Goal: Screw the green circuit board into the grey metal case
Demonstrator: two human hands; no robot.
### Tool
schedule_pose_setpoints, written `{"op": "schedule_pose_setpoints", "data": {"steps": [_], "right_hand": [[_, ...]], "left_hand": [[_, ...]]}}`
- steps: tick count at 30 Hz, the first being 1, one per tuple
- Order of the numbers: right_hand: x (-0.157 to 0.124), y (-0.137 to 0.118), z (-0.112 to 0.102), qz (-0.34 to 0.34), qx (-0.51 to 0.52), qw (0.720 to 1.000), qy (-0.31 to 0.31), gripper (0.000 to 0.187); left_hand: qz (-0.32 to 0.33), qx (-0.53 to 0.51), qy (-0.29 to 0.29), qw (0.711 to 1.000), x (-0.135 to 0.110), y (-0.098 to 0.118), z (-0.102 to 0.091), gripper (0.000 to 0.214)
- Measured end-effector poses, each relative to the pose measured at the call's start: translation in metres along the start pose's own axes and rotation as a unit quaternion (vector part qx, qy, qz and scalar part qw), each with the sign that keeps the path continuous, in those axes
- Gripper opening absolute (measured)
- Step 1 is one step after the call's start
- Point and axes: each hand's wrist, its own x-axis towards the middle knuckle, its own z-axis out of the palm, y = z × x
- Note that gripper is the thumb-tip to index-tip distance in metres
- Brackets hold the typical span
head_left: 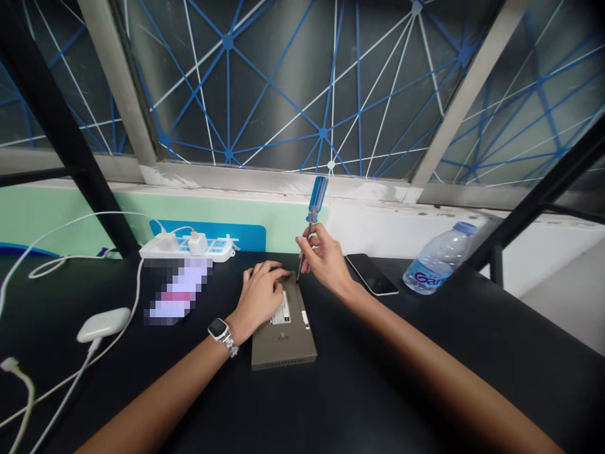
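The flat brown box lies on the black table. The left hand rests on top of the box, fingers loose and gripping nothing. The right hand pinches the screwdriver (its handle is blue), tip down at the box's far right edge. A phone lies right of the box.

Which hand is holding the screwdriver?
The right hand holds the screwdriver by its shaft; the left hand, with a watch at the wrist, rests on the brown case.
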Motion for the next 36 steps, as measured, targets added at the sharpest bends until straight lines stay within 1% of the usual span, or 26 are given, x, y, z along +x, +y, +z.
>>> {"op": "schedule_pose_setpoints", "data": {"steps": [2, 7, 20, 25, 30, 36], "right_hand": [[-0.004, 0.003, 0.002, -0.005, -0.011, 1.0, -0.008, 0.027], [-0.008, 0.004, 0.001, -0.01, -0.016, 1.0, -0.004, 0.026], [-0.007, 0.011, 0.002, -0.018, -0.022, 1.0, -0.006, 0.027], [-0.006, 0.013, -0.001, -0.015, -0.003, 0.999, -0.032, 0.027], [-0.005, 0.013, -0.006, -0.007, 0.02, 0.997, -0.079, 0.029], [-0.004, 0.008, -0.011, 0.0, 0.016, 0.992, -0.128, 0.035]], "left_hand": [[-0.022, -0.016, 0.007, 1.0, -0.001, -0.004, 0.002, 0.043], [-0.028, -0.038, -0.002, 0.999, -0.001, -0.008, 0.004, 0.043], [-0.044, -0.025, -0.006, 0.999, -0.002, -0.004, 0.002, 0.046], [-0.042, -0.023, -0.009, 0.999, -0.002, -0.006, 0.003, 0.046], [-0.042, -0.016, -0.015, 0.999, -0.002, -0.005, 0.003, 0.044], [-0.039, -0.015, -0.02, 0.999, -0.001, -0.005, 0.002, 0.044]]}}
